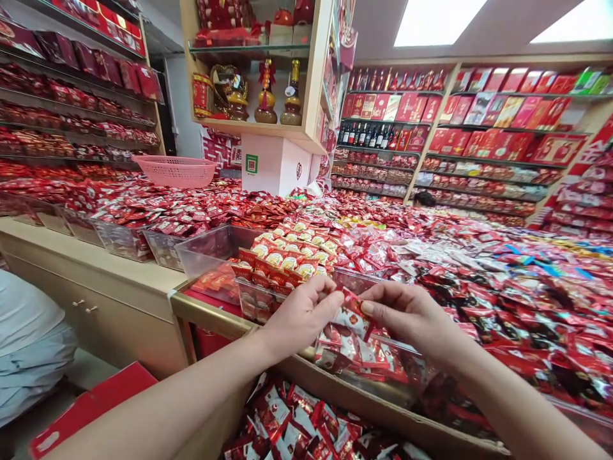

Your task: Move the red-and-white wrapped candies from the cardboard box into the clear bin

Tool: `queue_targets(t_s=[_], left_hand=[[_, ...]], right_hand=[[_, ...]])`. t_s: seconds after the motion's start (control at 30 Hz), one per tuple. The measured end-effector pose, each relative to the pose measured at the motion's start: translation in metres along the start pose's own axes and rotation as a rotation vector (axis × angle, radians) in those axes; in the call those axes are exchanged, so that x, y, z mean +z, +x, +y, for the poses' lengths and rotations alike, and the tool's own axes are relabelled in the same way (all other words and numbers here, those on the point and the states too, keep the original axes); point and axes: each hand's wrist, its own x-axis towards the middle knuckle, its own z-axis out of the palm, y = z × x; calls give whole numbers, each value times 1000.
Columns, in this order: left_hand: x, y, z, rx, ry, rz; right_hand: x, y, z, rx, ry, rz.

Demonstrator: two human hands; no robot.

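A small red and white wrapped candy (352, 314) is stretched between my two hands. My left hand (310, 310) pinches its left end between thumb and fingers. At the right end, my right hand (407, 313) has thumb and forefinger closed on the wrapper. Just beneath lies a clear bin of similar red and white packets (361, 354). Beyond my left hand, red and gold packets (287, 255) stand in neat rows in another clear bin. Below my forearms, a cardboard box (383, 402) holds many loose red and white candies (297, 421).
Heaped candy bins (479, 268) spread to the right and back. A pink basket (175, 171) rests on the left heap. A white pillar (268, 163) carries a display cabinet (258, 128). At far left is a person in light clothing (29, 326), near a red box (93, 406).
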Motion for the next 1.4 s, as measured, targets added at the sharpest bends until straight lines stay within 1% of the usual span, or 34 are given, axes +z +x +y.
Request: queue_targets(t_s=[0.07, 0.13, 0.2, 0.27, 0.3, 0.37, 0.43, 0.53, 0.6, 0.67, 0.73, 0.8, 0.9, 1.0, 1.2, 1.4], left_hand=[[3, 14, 1, 70, 3, -9], [5, 29, 2, 121, 110, -34], [5, 39, 4, 120, 288, -53], [4, 45, 6, 72, 511, -103], [4, 47, 7, 41, 608, -146], [5, 49, 10, -27, 752, -263], [8, 53, 13, -86, 824, -371], [18, 66, 13, -226, 910, -562], [25, 77, 7, -351, 900, -717], [30, 87, -2, -485, 839, -862], [33, 94, -12, -606, 765, -973], [34, 96, -19, -696, 704, -1049], [34, 96, -22, -787, 649, -1109], [34, 96, -21, -838, 631, -1128], [37, 98, -21, -846, 617, -1133], [36, 97, -19, -833, 595, -1112]], right_hand=[[-5, 1, 1, 1, 64, 30], [-10, 3, 2, -10, 67, 6], [-16, 5, 4, -12, -62, -6], [-23, 7, 11, 39, -269, 17], [-26, 8, 16, 95, -359, 18], [-32, 11, 27, 248, -471, -34], [-35, 13, 37, 385, -500, -134], [-31, 18, 46, 521, -457, -284], [-26, 21, 48, 598, -389, -388], [-21, 24, 49, 660, -314, -486], [-18, 26, 51, 703, -251, -562], [-16, 27, 54, 740, -200, -615], [-14, 26, 59, 776, -122, -655], [-11, 24, 65, 798, -68, -659], [-9, 24, 72, 829, -44, -637], [-5, 23, 71, 863, -91, -588]])
